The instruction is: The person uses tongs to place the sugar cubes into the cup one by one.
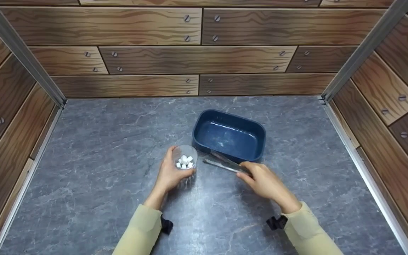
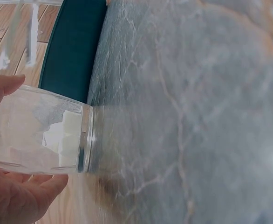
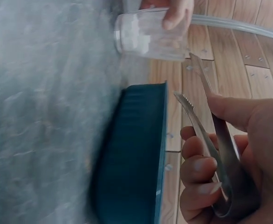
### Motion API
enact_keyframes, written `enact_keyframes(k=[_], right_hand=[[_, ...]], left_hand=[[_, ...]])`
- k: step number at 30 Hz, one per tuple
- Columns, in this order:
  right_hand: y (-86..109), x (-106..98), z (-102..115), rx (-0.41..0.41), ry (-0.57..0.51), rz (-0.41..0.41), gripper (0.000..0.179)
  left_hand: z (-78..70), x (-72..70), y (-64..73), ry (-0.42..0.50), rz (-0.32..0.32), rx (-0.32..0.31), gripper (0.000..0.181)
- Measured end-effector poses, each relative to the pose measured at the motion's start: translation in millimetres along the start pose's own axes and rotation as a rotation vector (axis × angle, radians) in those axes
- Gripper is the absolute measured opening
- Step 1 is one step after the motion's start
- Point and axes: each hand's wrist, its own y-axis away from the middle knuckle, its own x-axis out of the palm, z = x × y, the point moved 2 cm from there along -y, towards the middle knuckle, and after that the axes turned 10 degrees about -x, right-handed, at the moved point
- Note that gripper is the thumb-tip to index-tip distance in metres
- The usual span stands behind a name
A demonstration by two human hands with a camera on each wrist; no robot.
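My left hand [image 1: 171,174] grips a clear glass [image 1: 191,150] round its side, and the glass stands on the grey surface. Several white cubes [image 1: 184,162] lie at the bottom of the glass; they show through its wall in the left wrist view too. My right hand [image 1: 266,180] holds metal tongs [image 1: 227,165] between thumb and fingers. In the right wrist view the serrated tips [image 3: 187,101] of the tongs stand apart with nothing between them. The tips point toward the glass, near the front wall of a dark blue basin [image 1: 225,140]. No contents show inside the basin.
A grey marbled tabletop [image 1: 94,170] lies under everything. Wood-patterned panels [image 1: 147,26] rise at the back and both sides, joined by grey metal posts [image 1: 23,53]. The basin stands just behind and to the right of the glass.
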Motion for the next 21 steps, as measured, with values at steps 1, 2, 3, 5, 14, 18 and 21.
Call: enact_keyframes(k=[1, 2, 3, 5, 14, 18, 21], right_hand=[[1.4, 2.1, -2.1, -0.001, 0.004, 0.004, 0.034], [2.6, 4.4, -4.2, -0.003, 0.008, 0.008, 0.033], [3.9, 6.7, -6.2, -0.001, 0.015, 0.013, 0.033], [5.3, 11.6, -9.7, -0.007, 0.027, 0.026, 0.031], [6.3, 28.2, -21.3, -0.052, 0.052, 0.077, 0.030], [5.9, 32.0, -24.4, -0.074, 0.049, 0.088, 0.031], [6.1, 33.4, -27.2, -0.066, 0.068, 0.097, 0.032]], left_hand=[[0.2, -0.2, -0.1, 0.001, 0.001, -0.004, 0.098], [0.5, -0.3, -0.1, 0.000, 0.001, -0.003, 0.098], [1.2, -0.1, -0.4, -0.002, 0.000, -0.006, 0.098], [2.0, -0.1, -0.5, -0.005, -0.005, -0.002, 0.098], [1.5, -0.2, 0.0, 0.003, -0.016, 0.003, 0.098], [0.5, 0.1, 0.2, 0.010, -0.014, 0.007, 0.099], [-0.4, 0.0, 0.3, 0.008, -0.018, 0.010, 0.098]])
